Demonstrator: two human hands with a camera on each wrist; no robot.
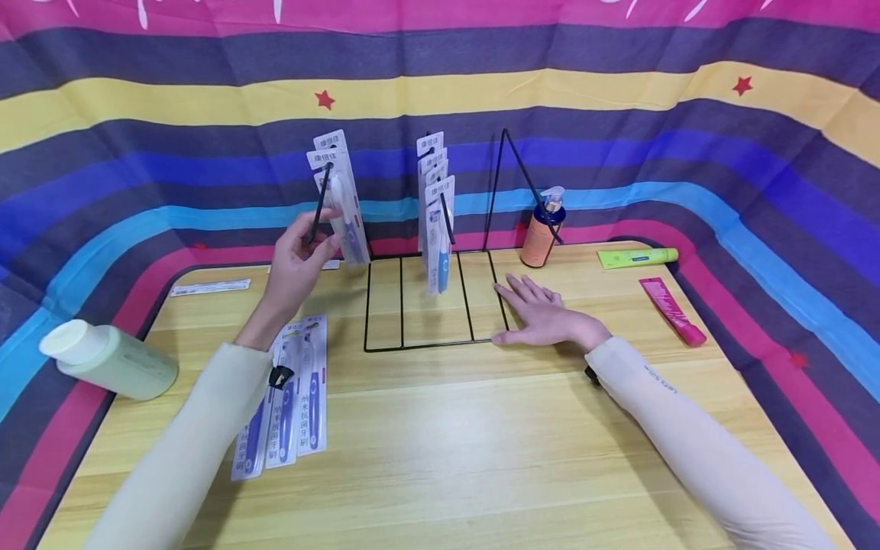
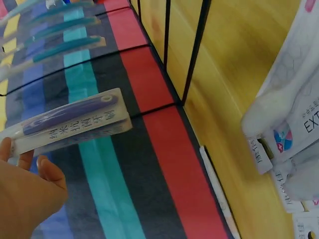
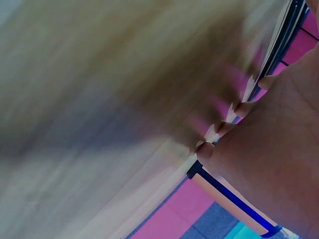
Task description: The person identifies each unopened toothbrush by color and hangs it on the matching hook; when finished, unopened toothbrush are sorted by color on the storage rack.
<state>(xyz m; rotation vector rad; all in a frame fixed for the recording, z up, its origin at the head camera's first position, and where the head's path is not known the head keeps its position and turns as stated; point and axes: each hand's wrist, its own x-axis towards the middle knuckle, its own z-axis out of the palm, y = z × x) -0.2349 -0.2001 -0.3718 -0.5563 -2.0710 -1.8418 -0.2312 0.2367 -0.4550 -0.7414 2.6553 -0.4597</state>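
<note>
My left hand (image 1: 292, 263) is up at the left hook of a black wire rack (image 1: 402, 305), its fingertips at a packaged toothbrush (image 1: 348, 214) hanging there. In the left wrist view, the fingers meet the edge of this purple-handled pack (image 2: 75, 119) while the thumb stands apart from it. Several toothbrush packs (image 1: 438, 237) hang on the middle hook. The right hook (image 1: 525, 172) bears nothing. Fingers spread, my right hand (image 1: 539, 309) rests at the right side of the rack's base. More packs with purple toothbrushes (image 1: 312, 397) lie below my left forearm.
A pale green bottle (image 1: 131, 363) lies on its side at left, near a flat pack (image 1: 211, 287). Behind my right hand stands an orange pump bottle (image 1: 539, 237). A green tube (image 1: 635, 257) and a pink tube (image 1: 672, 312) lie at right. Striped cloth encloses the table.
</note>
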